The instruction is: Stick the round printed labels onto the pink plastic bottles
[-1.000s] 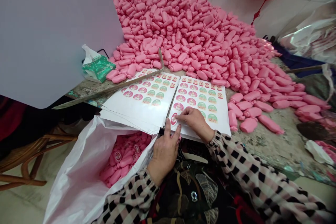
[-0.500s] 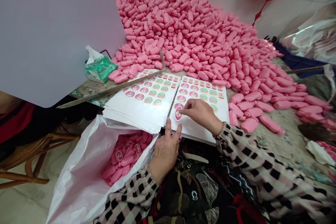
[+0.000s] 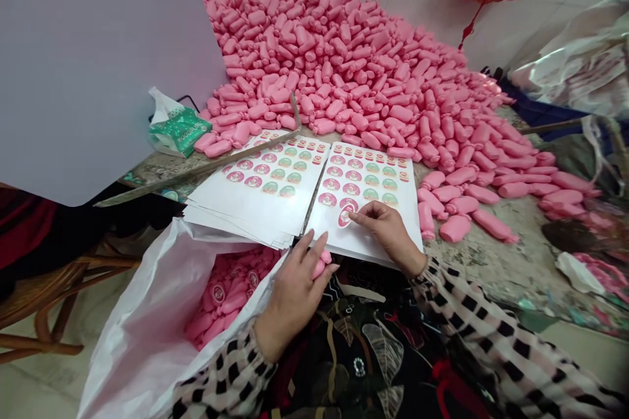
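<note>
Between the thumb and fingertips of my right hand (image 3: pixel 389 230) is a pink oval sticker (image 3: pixel 347 213), held just over the lower part of the right sticker sheet (image 3: pixel 393 247). That sheet carries rows of pink and green round stickers. My left hand (image 3: pixel 295 288) is wrapped round a small pink plastic bottle (image 3: pixel 322 264), most of it hidden by the fingers, near the sheet's front edge. Beside it lies a stack of sticker sheets (image 3: pixel 240 213). An open white sack (image 3: pixel 132 314) at the lower left holds pink bottles, some with round stickers on them.
A large heap of pink bottles (image 3: pixel 344 72) covers the back of the table (image 3: pixel 491 275). A curved wooden strip (image 3: pixel 206 167) lies across the left stack. A green tissue pack (image 3: pixel 179 129) stands beside a pale panel (image 3: pixel 98 65). A wooden stool (image 3: pixel 59 294) is at the left.
The pink sticker has come off the sheet's lower left corner and moved right in my right hand. My left hand has turned, so more of the bottle shows.
</note>
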A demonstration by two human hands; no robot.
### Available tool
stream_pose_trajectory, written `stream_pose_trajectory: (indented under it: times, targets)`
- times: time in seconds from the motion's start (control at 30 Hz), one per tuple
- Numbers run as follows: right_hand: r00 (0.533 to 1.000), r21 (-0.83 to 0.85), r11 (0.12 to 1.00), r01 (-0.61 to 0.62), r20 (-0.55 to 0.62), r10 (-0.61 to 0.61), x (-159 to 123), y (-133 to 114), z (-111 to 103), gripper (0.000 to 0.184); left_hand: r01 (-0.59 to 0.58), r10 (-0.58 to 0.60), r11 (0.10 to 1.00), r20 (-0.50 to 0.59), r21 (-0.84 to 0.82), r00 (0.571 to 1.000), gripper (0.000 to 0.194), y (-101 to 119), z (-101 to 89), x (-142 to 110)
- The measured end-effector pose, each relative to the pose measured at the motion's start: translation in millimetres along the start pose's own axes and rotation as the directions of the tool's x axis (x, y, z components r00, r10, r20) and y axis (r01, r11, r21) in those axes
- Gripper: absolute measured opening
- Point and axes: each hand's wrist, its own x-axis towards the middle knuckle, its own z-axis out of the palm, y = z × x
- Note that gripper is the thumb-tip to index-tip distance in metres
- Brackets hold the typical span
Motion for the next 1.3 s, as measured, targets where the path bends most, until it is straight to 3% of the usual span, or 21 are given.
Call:
stream_pose_trajectory:
  times: [0.07, 0.1, 0.13, 0.2, 0.23, 0.3, 0.37, 0.73, 1.07, 1.3]
  targets:
    - [1.0, 0.075, 0.997, 0.028, 0.004, -0.028, -4.0, -10.4, -1.4, 0.032, 0.206, -0.212, 0.907, 0.025, -0.367, 0.977, 0.045, 10.2, -7.8, 6.9]
    - [0.999, 0.095, 0.994, 0.044, 0.01, -0.046, -7.2, -17.5, -1.6, 0.031, 0.319, -0.317, 0.768, 0.103, -0.555, 0.943, 0.046, 15.2, -10.9, 12.3]
    - [0.998, 0.108, 0.992, 0.06, 0.023, -0.063, -11.0, -24.8, -1.5, 0.03, 0.417, -0.386, 0.575, 0.216, -0.704, 0.897, 0.048, 19.8, -13.2, 18.6]
    - [0.993, 0.129, 0.987, 0.093, 0.067, -0.102, -20.2, -38.6, -0.5, 0.028, 0.526, -0.4, 0.172, 0.429, -0.833, 0.81, 0.048, 26.8, -15.7, 32.0]
    - [0.988, 0.134, 0.985, 0.108, 0.098, -0.122, -24.9, -44.3, 0.3, 0.027, 0.542, -0.382, 0.027, 0.493, -0.84, 0.782, 0.045, 29.2, -15.8, 38.2]
    - [0.976, 0.119, 0.985, 0.126, 0.161, -0.145, -33.7, -52.1, 1.9, 0.027, 0.536, -0.365, -0.125, 0.541, -0.835, 0.757, 0.036, 32.2, -14.1, 47.9]
    - [0.969, 0.064, 0.989, 0.13, 0.204, -0.14, -40.2, -55.4, 2.8, 0.026, 0.517, -0.373, -0.162, 0.537, -0.841, 0.756, 0.032, 33.9, -11.1, 53.2]
    - [0.95, -0.131, 0.966, 0.222, 0.251, -0.185, -46.3, -49.3, 1.4, 0.022, 0.59, -0.347, -0.13, 0.594, -0.797, 0.726, 0.041, 36.9, -3.5, 53.8]
    - [0.944, -0.149, 0.955, 0.258, 0.249, -0.216, -46.5, -46.0, 2.4, 0.019, 0.543, -0.314, -0.137, 0.556, -0.828, 0.769, 0.033, 36.9, -0.1, 54.6]
    - [0.95, -0.187, 0.946, 0.264, 0.222, -0.221, -46.5, -40.5, 4.0, 0.021, 0.544, -0.329, -0.079, 0.537, -0.835, 0.776, 0.043, 39.0, 2.6, 54.3]
